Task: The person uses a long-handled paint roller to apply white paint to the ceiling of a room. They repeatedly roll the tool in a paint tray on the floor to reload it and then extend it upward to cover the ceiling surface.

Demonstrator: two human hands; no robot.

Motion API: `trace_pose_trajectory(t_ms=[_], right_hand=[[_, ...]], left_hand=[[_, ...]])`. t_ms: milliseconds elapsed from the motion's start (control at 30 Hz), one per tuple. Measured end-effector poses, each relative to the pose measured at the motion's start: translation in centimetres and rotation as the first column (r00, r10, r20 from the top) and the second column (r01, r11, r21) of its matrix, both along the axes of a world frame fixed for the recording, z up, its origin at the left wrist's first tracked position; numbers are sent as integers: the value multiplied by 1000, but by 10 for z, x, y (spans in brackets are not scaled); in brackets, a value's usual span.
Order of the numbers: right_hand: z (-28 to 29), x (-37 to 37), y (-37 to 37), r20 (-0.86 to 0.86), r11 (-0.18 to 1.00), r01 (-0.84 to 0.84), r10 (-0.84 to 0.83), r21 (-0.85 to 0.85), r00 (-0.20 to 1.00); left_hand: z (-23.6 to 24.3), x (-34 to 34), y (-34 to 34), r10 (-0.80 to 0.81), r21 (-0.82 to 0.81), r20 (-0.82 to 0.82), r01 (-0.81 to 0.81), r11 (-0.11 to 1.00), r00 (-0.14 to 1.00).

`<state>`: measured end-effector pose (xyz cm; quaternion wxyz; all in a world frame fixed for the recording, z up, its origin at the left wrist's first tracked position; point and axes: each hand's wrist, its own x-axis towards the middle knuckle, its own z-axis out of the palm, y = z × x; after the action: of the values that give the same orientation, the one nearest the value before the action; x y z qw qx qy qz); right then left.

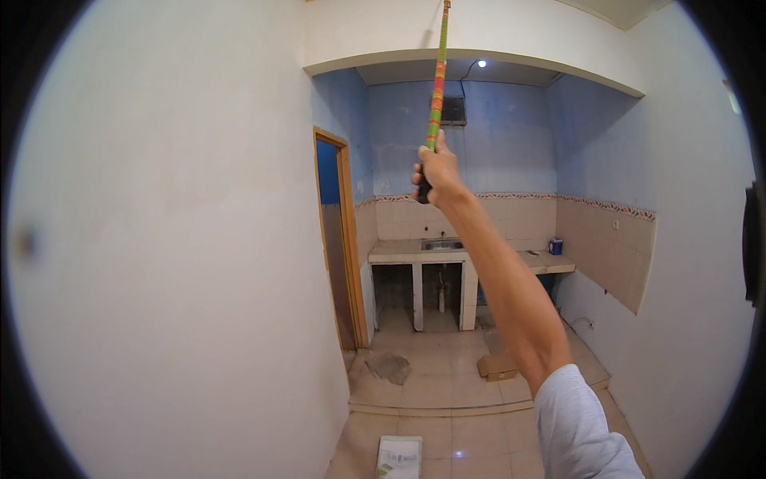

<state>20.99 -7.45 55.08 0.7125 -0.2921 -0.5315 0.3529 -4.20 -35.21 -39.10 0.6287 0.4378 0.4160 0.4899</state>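
Note:
My right hand (437, 166) is closed around the black grip of a long pole (438, 80) with a green, red and orange patterned shaft, raised nearly upright in front of me. The pole's top reaches up against or in front of the white lintel wall (375, 28) above the kitchen opening; whether it touches cannot be told. My bare forearm and a light grey sleeve come in from the lower right. My left hand is not in view.
Beyond are a tiled counter (391, 257) with sink (440, 245) and blue container (556, 247), and a doorway (335, 239). A step (423, 407), cardboard box (498, 366), grey sheet (387, 367) and white tray (399, 455) are on the floor. A white wall (159, 239) fills the left.

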Motion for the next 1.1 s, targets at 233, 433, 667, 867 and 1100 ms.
trace_pose_trajectory(t_ms=[233, 433, 667, 867, 1100], right_hand=[[-79, 13, -12, 4, 998, -40, 40, -50, 999], [-63, -78, -10, -91, 978, -207, 204, -29, 975], [26, -70, 14, -76, 990, -137, 137, -7, 988], [-3, -30, 15, 18, 995, -63, 65, -76, 998], [-16, 5, 0, 58, 997, -11, 16, -72, 998]], left_hand=[[-29, -6, 5, 45, -276, 84, -20, 961, 995], [-26, -24, 1, 175, -78, 299, -159, 984, 938], [0, -41, -31, 312, -560, 56, -228, 796, 949], [-1, -51, -41, 363, -689, -24, -279, 669, 931], [-11, -61, -28, 132, -185, -462, -241, 953, 877]])
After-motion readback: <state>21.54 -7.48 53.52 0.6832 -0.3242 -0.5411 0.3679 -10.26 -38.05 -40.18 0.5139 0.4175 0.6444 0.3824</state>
